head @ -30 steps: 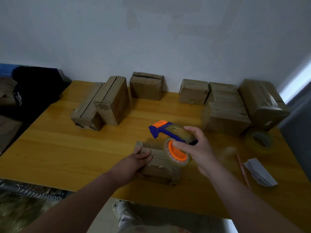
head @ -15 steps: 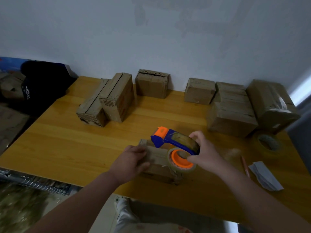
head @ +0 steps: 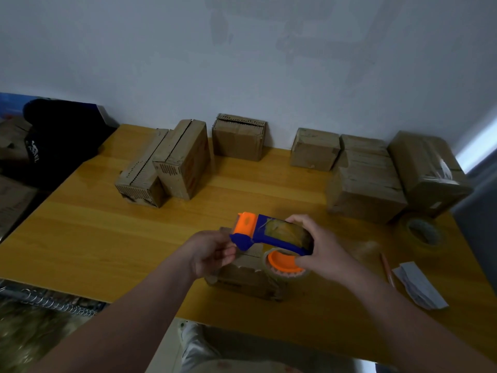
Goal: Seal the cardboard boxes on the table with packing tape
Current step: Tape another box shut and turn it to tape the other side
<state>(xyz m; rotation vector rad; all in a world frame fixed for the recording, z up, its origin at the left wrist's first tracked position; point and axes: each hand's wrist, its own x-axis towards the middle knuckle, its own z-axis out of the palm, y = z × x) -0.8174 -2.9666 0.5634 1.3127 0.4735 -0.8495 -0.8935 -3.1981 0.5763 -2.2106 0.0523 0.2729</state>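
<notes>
A small cardboard box point(head: 242, 281) lies near the front edge of the wooden table point(head: 107, 238). Just above it I hold a blue and orange tape dispenser point(head: 258, 232) carrying a clear tape roll on an orange hub. My right hand point(head: 320, 246) grips the dispenser's handle from the right. The curled fingers of my left hand point(head: 209, 251) pinch at the dispenser's front end, under the orange blade guard. The tape end itself is too clear to make out. Both hands hide much of the box's top.
Two boxes point(head: 174, 162) lean together at the back left, one box point(head: 238, 137) stands against the wall, and several more point(head: 365, 184) crowd the back right. A spare tape roll point(head: 422, 234), a pencil point(head: 387, 267) and folded paper point(head: 419, 284) lie at the right. A black bag point(head: 59, 135) sits off the table's left.
My left hand has lifted off the small box and gone up to the dispenser's front end. My right hand has tilted the dispenser more level over the box.
</notes>
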